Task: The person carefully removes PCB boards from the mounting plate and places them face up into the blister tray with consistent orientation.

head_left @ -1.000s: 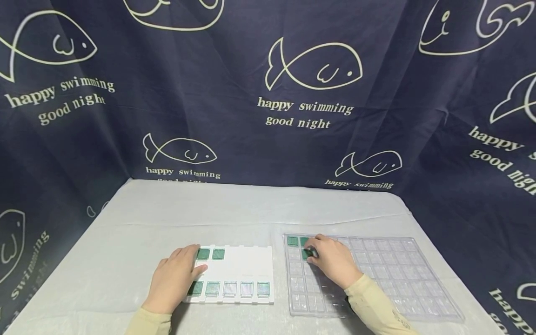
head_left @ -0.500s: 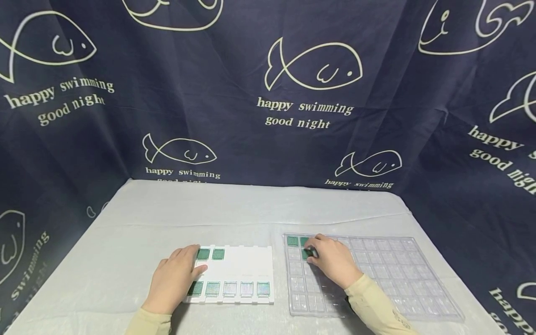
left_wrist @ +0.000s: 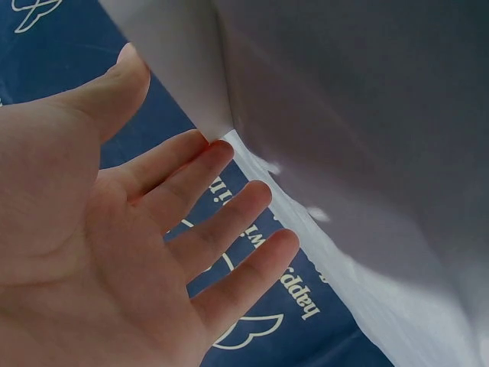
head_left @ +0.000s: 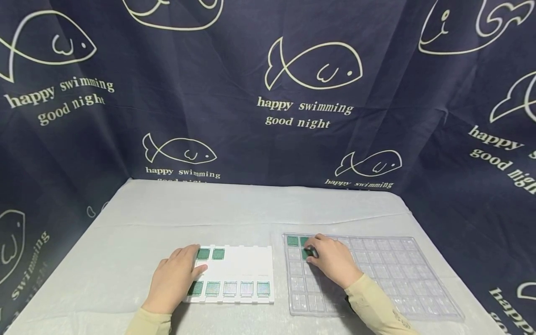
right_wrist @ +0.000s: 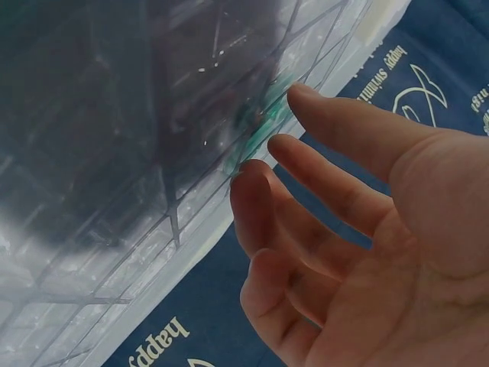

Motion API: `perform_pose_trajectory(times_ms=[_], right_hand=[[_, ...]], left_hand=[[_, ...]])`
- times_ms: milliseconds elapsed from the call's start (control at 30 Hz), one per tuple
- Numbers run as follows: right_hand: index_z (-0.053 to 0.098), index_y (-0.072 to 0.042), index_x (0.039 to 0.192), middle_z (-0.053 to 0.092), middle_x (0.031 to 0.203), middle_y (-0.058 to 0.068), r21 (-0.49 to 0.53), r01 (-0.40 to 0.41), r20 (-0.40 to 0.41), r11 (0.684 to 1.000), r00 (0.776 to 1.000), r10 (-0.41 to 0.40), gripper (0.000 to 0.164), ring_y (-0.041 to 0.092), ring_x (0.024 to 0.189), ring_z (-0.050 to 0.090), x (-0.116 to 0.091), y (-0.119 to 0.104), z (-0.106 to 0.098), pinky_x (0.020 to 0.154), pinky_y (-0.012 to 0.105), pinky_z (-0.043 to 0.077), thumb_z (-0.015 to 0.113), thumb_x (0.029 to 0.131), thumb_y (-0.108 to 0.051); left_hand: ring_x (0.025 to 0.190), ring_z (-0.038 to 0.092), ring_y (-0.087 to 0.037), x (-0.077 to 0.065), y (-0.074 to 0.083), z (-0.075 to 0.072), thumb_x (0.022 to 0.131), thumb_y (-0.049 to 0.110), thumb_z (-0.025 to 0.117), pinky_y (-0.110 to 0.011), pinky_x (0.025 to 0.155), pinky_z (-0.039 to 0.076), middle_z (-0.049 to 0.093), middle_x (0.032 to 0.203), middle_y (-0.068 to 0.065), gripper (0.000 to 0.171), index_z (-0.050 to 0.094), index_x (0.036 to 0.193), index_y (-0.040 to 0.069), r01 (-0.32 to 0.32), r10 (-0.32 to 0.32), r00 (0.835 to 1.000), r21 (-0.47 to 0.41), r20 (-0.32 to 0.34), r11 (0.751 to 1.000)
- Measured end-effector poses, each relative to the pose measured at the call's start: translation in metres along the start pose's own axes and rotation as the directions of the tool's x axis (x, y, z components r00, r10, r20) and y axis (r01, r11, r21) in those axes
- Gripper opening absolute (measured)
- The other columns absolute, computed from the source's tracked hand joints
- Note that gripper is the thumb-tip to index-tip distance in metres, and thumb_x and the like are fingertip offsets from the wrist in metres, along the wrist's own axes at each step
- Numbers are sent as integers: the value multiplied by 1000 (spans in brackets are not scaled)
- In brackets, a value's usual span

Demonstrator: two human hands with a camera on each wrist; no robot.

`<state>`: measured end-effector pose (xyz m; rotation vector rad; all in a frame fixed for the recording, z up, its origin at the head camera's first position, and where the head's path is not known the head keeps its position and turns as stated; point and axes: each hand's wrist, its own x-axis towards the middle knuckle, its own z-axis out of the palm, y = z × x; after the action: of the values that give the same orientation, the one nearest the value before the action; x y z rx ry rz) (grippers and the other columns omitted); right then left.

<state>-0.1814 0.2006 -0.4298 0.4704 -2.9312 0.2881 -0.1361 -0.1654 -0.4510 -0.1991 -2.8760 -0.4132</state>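
My left hand [head_left: 172,279] lies over the left end of a flat white holder [head_left: 247,266] in the head view, thumb on top and fingers along its edge. In the left wrist view the left fingers [left_wrist: 229,237] are fairly straight against it. Small green square circuit boards [head_left: 213,288] sit in two rows on the holder. To the right is a clear compartment tray [head_left: 389,274]. Over its second column, second row, my right hand [head_left: 332,261] pinches a green circuit board [head_left: 307,254] between thumb and fingertips, partly hiding it.
Another green board [head_left: 292,241] lies in the tray's back left compartment, with one more [head_left: 304,241] beside it, partly covered by the right fingers. A white cloth covers the table [head_left: 251,204]. A dark blue fish-print curtain [head_left: 234,93] hangs behind and at both sides.
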Motion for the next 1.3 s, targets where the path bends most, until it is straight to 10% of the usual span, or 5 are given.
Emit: perform_pose_trajectory(times_ms=[1300], right_hand=[[76,-13,101,70,87,-1,-5,32,-78,999,996,-32,28,15,71,67,9,-18,-14,61,34,56,88,77,-21]], left_hand=[[121,64,-34,0,0,-1,88,34,77,-57,89,54,68,131,-14,58,60,134,3,5,-5,1000,-2,22,1000]])
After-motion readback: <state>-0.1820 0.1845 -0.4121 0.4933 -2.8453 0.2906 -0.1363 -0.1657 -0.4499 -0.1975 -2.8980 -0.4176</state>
